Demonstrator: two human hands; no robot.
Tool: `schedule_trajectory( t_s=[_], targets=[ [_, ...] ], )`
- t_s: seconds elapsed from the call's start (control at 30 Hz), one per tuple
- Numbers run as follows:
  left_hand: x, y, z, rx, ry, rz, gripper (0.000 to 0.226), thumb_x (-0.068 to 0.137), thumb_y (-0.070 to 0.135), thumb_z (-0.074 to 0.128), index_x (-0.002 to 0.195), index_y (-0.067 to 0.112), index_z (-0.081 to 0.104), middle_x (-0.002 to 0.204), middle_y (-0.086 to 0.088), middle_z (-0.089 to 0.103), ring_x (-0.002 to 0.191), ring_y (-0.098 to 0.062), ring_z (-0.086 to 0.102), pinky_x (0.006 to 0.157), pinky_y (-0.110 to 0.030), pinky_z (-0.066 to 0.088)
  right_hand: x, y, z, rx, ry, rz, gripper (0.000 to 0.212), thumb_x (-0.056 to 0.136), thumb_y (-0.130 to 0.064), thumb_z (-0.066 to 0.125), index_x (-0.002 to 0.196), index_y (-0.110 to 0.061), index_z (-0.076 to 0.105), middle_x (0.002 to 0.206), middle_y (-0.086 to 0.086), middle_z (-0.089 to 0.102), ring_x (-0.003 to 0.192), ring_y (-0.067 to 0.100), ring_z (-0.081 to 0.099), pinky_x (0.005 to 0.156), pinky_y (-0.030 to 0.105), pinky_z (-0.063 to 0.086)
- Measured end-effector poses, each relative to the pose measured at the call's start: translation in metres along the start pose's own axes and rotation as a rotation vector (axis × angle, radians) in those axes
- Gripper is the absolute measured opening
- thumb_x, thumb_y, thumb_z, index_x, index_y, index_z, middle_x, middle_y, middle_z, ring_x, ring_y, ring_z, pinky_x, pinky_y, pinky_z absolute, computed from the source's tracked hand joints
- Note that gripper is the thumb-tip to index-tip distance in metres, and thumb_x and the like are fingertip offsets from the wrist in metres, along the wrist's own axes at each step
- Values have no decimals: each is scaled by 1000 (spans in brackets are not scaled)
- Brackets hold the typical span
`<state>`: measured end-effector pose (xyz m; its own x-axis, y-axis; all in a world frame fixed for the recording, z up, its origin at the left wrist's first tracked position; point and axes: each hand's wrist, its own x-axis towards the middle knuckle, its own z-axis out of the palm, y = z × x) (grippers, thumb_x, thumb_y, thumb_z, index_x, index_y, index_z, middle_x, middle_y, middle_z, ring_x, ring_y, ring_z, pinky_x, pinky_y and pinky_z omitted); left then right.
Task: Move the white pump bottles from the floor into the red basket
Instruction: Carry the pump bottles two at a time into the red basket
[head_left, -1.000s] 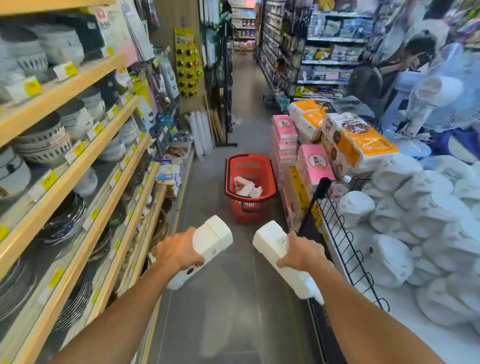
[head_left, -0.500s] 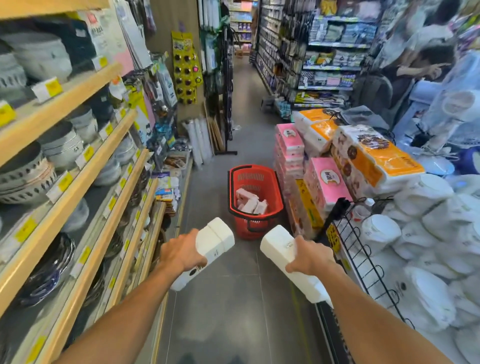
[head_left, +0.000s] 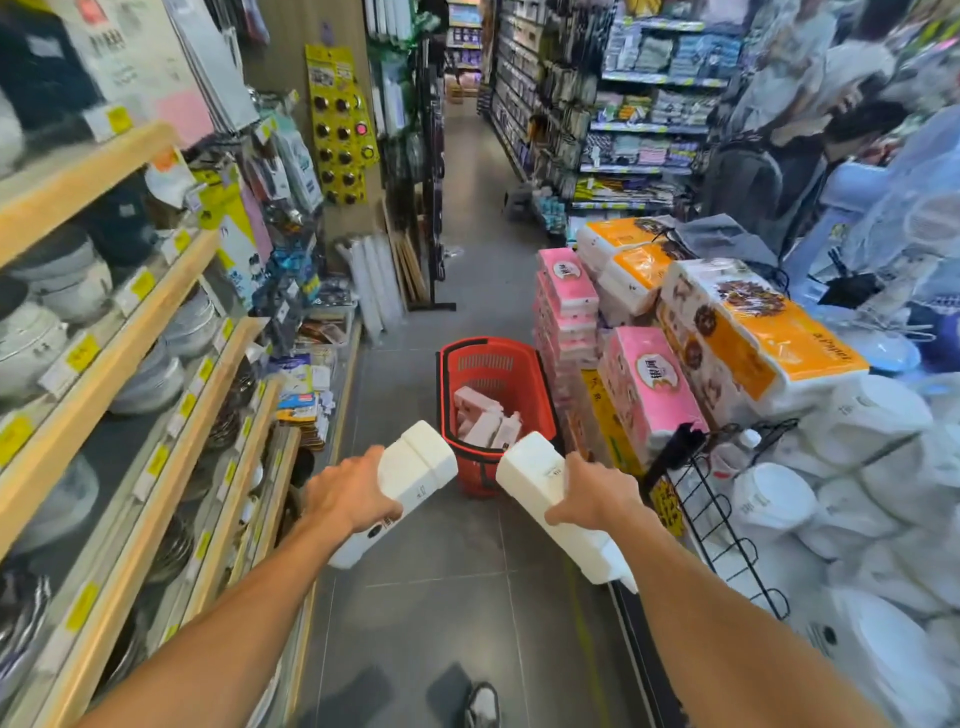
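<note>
Both arms are out in front, a white pump bottle in each! The left hand (head_left: 348, 493) is wrapped round the middle of the left bottle (head_left: 415, 462), fingers curled about it, and the bottle slants up and away from the hand toward the right. The right hand (head_left: 592, 496) grips the right bottle (head_left: 532, 470) the same way, its far end tipped up and to the left. The two bottle ends lean toward each other with a gap between them.

Straight ahead of both hands, past that gap, the red basket (head_left: 488, 364) stands on the grey floor (head_left: 441, 597), with pale bottles (head_left: 483, 421) heaped inside it. The held bottles' far ends overlap the basket's near corners from here; whether they are over it, I can't tell.

Out beyond the left hand run wooden shelves (head_left: 156, 332) stacked with bowls. Beyond the right hand are a black wire rack (head_left: 719, 525) and pink tissue packs (head_left: 649, 395), close beside the basket. Below the arms, one shoe (head_left: 482, 704) is on the floor.
</note>
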<state>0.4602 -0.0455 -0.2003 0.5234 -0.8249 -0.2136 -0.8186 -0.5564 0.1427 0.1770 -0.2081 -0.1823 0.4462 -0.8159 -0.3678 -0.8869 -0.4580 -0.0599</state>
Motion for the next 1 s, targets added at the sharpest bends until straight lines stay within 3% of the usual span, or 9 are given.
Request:
schedule_trajectory(
  t_s=[0.2, 0.4, 0.63, 0.83, 1.0],
  targets=[
    [51, 11, -9, -1, -7, -25, 75, 62, 58, 73, 127, 35, 45, 110, 2, 70, 95, -24, 67, 80, -34, 52, 58, 17, -15, 27, -6, -11, 79, 73, -65, 77, 131, -25, 42, 103, -8, 57, 94, 17, 61, 78, 35, 55],
    [88, 15, -15, -15, -32, -68, 77, 59, 59, 72, 127, 34, 43, 110, 1, 69, 96, -26, 67, 79, -36, 52, 103, 22, -27, 22, -42, -35, 79, 76, -63, 77, 135, -26, 40, 115, -5, 61, 89, 13, 54, 62, 26, 42],
    [137, 14, -20, 14, -64, -73, 76, 64, 60, 73, 128, 33, 41, 114, 2, 68, 98, -23, 66, 79, -34, 52, 156, 9, -37, 13, -56, -46, 82, 74, -66, 77, 135, -27, 39, 116, -5, 63, 100, 17, 65, 81, 35, 58],
    [185, 8, -25, 17, -83, -64, 77, 64, 60, 72, 130, 33, 42, 112, 2, 69, 99, -24, 67, 79, -33, 51, 198, -6, -52, -22, -53, -44, 82, 76, -65, 77, 136, -24, 39, 117, -3, 63, 99, 16, 64, 70, 30, 50],
    [222, 2, -38, 8, -86, -57, 69, 68, 56, 75, 124, 30, 44, 112, 1, 69, 96, -22, 67, 68, -29, 43, 232, -18, -64, -48, -52, -29, 84, 74, -65, 78, 136, -24, 39, 118, -3, 63, 101, 18, 65, 72, 31, 52]
  ],
)
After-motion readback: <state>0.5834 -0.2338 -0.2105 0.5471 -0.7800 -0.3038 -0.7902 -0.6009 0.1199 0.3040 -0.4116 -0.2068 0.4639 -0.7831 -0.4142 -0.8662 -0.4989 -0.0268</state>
